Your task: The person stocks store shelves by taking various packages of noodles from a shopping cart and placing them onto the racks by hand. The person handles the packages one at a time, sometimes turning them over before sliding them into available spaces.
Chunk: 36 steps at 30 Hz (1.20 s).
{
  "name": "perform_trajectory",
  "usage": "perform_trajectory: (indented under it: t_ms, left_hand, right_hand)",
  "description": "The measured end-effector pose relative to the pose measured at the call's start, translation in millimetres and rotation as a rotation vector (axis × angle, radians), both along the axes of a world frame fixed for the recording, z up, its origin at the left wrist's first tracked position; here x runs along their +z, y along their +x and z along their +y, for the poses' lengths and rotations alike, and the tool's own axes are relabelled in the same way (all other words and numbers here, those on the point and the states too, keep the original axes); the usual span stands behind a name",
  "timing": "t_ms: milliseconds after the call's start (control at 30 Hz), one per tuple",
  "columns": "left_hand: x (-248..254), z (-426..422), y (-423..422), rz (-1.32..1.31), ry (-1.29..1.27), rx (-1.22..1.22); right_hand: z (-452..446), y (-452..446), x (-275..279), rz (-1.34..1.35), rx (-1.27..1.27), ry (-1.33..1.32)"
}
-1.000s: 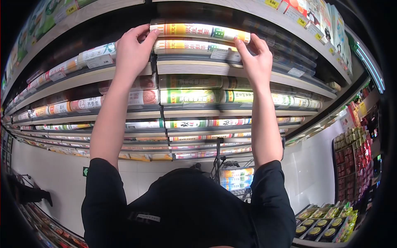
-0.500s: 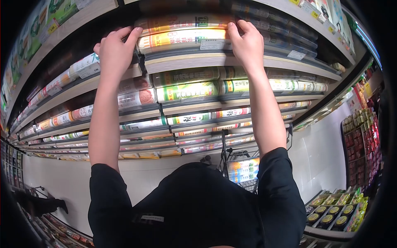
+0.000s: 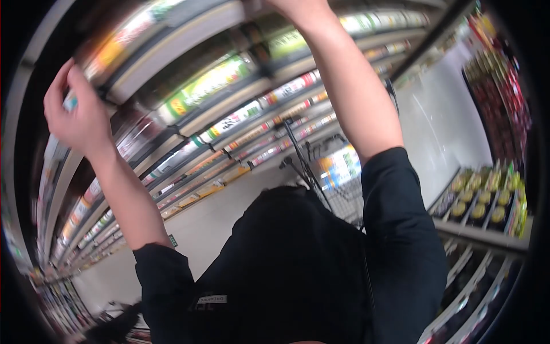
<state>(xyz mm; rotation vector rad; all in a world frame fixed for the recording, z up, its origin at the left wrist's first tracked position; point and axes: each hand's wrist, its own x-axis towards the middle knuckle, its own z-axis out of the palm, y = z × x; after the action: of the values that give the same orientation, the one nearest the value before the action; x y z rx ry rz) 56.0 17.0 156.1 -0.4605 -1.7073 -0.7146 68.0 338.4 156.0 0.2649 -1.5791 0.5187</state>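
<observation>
- Our view has swung and tilted since a second ago: the shelves now slant up to the right, and motion blurs the nearest ones.
- Our hands have parted. Both were at the ends of one orange-and-white pack [image 3: 109,55]; now our left hand [image 3: 77,117] is at far left, and our right hand [image 3: 301,7] is at the top edge, its fingers cut off.
- For the work in hand, we judge that the two-handed hold on that pack has ended.
- Our left thumb and fingers are curved with a gap between them. We see no pack gripped there; the pale bit showing in the gap is too blurred to name.
- We cannot tell whether our right hand holds anything.
- An orange-and-white pack lies on the upper shelf [image 3: 177,49], just beside our left fingertips; contact is unclear. We cannot say whether it is the upper or lower of the two stacked there.
- The shelf below holds green packs [image 3: 211,85] lying end to end.
- The wire cart [image 3: 348,205] stands past our right side, holding blue, white and orange packs [image 3: 339,166].
- At right, a display tray [image 3: 436,207] holds rows of dark tubs with yellowish tops [image 3: 480,212].
</observation>
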Motion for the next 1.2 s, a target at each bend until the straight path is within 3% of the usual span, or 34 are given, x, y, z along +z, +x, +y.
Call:
perform_trajectory:
  t_ms: [67, 133, 167, 233, 267, 300, 333, 433, 500, 600, 733, 767, 867, 1100, 1200]
  left_hand:
    - [-38, 43, 33, -0.002, -0.12, -0.262]
    - [-72, 91, 75, -0.085, -0.496, -0.508]
    - [-97, 112, 86, -0.163, -0.614, -0.725]
    - [-147, 155, 112, -0.56, -0.695, -1.048]
    - [-196, 177, 106, -0.438, -0.81, -1.286]
    - [-208, 189, 125, -0.674, -0.941, -1.238]
    - [-236, 199, 135, -0.717, -0.95, -1.262]
    - [-333, 221, 150, -0.821, -0.973, -1.333]
    - [-410, 236, 153, -0.69, -1.187, -1.199]
    - [-446, 256, 184, -0.683, -1.358, -0.945]
    - [-467, 270, 204, -0.872, -1.43, -0.719]
    - [-467, 271, 205, -0.908, -1.473, -0.7]
    - [-465, 270, 196, -1.025, -1.581, -0.614]
    - [-460, 279, 183, -1.253, -1.543, -0.671]
    - [-443, 268, 185, -1.18, -1.297, -0.922]
  right_hand:
    - [34, 40, -18, -0.029, -0.06, -0.061]
    - [62, 95, -49, -0.211, -0.178, -0.286]
    - [82, 119, -65, -0.434, -0.17, -0.4]
    - [124, 161, -128, -0.561, -0.43, -0.553]
    - [141, 181, -168, -0.62, -0.555, -0.628]
    - [156, 200, -208, -0.562, -0.581, -0.682]
    - [166, 220, -247, -0.501, -0.607, -0.733]
    - [174, 276, -350, -0.918, -0.713, -0.908]
    - [170, 300, -413, -1.17, -0.657, -0.942]
    - [159, 318, -475, -1.424, -0.52, -0.92]
    - [145, 314, -487, -1.502, -0.588, -0.837]
    - [137, 310, -454, -1.588, -0.562, -0.954]
    - [142, 302, -464, -1.608, -0.594, -0.973]
    - [152, 294, -428, -1.823, -0.57, -0.938]
    - [159, 298, -428, -1.546, -0.662, -1.028]
